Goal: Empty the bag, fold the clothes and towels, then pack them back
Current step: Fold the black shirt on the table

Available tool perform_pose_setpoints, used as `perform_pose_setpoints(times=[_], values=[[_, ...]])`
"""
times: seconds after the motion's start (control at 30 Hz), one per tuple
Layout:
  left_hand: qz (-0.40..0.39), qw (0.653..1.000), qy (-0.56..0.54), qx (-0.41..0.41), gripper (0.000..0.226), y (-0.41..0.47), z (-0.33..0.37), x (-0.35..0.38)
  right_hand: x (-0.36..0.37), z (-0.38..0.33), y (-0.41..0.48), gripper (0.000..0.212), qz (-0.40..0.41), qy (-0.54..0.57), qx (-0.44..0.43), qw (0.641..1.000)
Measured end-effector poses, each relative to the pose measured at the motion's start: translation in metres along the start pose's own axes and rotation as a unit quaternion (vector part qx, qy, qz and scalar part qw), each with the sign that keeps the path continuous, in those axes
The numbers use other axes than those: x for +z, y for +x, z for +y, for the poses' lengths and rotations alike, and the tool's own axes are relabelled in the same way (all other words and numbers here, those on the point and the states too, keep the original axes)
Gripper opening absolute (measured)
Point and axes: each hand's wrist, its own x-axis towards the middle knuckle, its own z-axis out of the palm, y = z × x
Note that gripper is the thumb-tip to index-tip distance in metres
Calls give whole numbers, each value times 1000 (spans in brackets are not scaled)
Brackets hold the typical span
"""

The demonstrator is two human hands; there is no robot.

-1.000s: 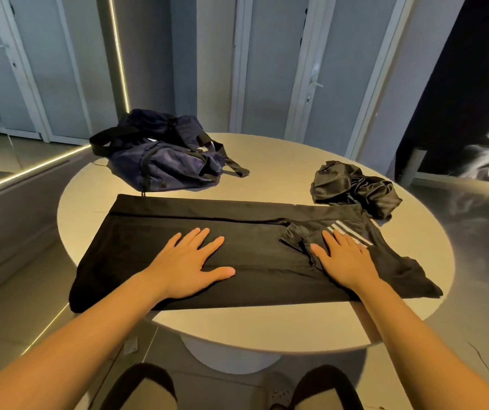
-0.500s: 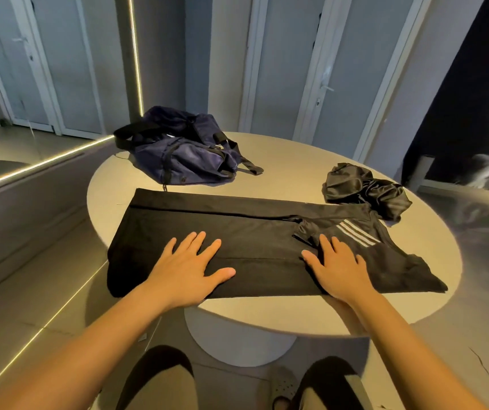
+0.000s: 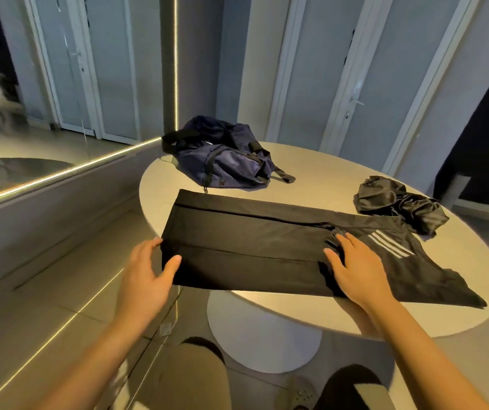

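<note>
1. The left hand (image 3: 145,273) is no longer lying flat and spread on the middle of the cloth, as it was a moment ago. It has slid out to the left end and is taking hold there, with the thumb on top and the fingers wrapping round the edge from beneath.
2. The black garment (image 3: 252,247) is lying lengthwise across the near part of the round table (image 3: 340,179), already narrowed into a long band. Its left end is jutting past the table's rim and is being pinched by that hand. Smoothing looks finished, and I judge the hand is getting ready to carry this end over to the right for a crosswise fold.
3. The navy bag (image 3: 222,161) is sitting slumped at the far left of the table, just beyond the band and apart from both hands. Whether anything is left inside it cannot be told.
4. The right hand (image 3: 355,267) is staying where it was, pressing down flat with its fingers spread and holding nothing. It is resting just left of the white stripes (image 3: 391,247), so it is probably acting as an anchor and marking the fold line.
5. A shiny black garment (image 3: 397,202) is lying crumpled at the far right, touching the band's far edge and still waiting to be folded. Packing is therefore still some way off.
</note>
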Motion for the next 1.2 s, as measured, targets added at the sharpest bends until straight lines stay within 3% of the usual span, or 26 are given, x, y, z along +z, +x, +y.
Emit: perform_pose_setpoints(times=[0.03,0.1,0.17,0.2,0.27,0.43,0.5,0.67,0.8,0.93,1.03,1.2], values=[[-44,991,-84,-95,70,4,0,0,0,-15,-2,64,-10,37,-30,999],[-160,920,-248,-257,80,7,1,1,4,-42,-7,61,-63,97,-69,991],[-212,842,-369,-332,60,3,2,-1,12,-55,-11,61,-101,118,-84,984],[-200,826,-399,-344,50,2,1,-3,15,-57,-12,60,-107,118,-84,984],[-169,831,-406,-342,40,2,-2,-7,18,-57,-14,60,-105,108,-77,986],[-80,919,-282,-262,19,0,-3,-27,17,-60,-17,57,-100,103,-72,987],[-54,930,-270,-242,16,-4,6,-35,13,-65,-21,54,-79,110,-75,988],[-49,926,-274,-254,12,-6,26,-53,-8,-113,-36,33,3,140,-164,976],[-86,914,-283,-277,19,-4,35,-66,-16,-181,-53,28,-37,148,-264,952],[-114,905,-285,-294,25,-3,35,-75,-8,-230,-71,41,-56,110,-325,937],[-136,903,-287,-290,22,-1,34,-79,6,-248,-83,45,3,37,-346,937],[-187,902,-270,-280,15,4,35,-80,19,-260,-90,27,116,10,-331,937]])
